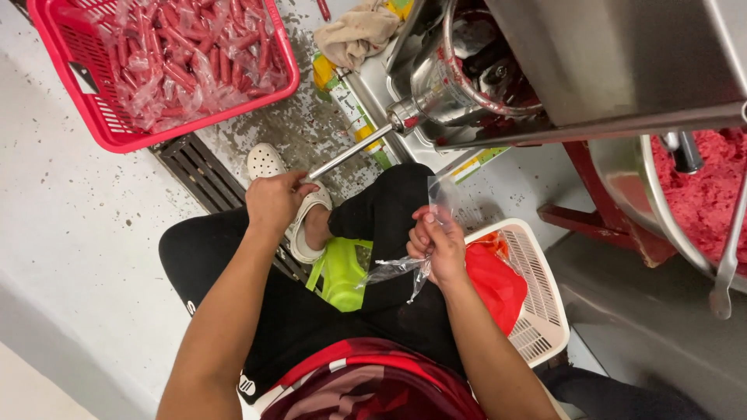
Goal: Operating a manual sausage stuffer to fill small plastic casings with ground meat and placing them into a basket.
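Observation:
My left hand rests at the tip of the long metal nozzle that sticks out from the steel filling machine, fingers curled around its end. Whether a casing is pinched there I cannot tell. My right hand holds a crumpled clear plastic sleeve above my lap, thumb and fingers pinched on it. I sit with legs in black trousers and a white clog on the floor.
A red basket at top left holds several wrapped red sausages. A white basket with a red bag sits by my right knee. A steel bowl of pink ground meat stands at right. A floor drain grate runs under my foot.

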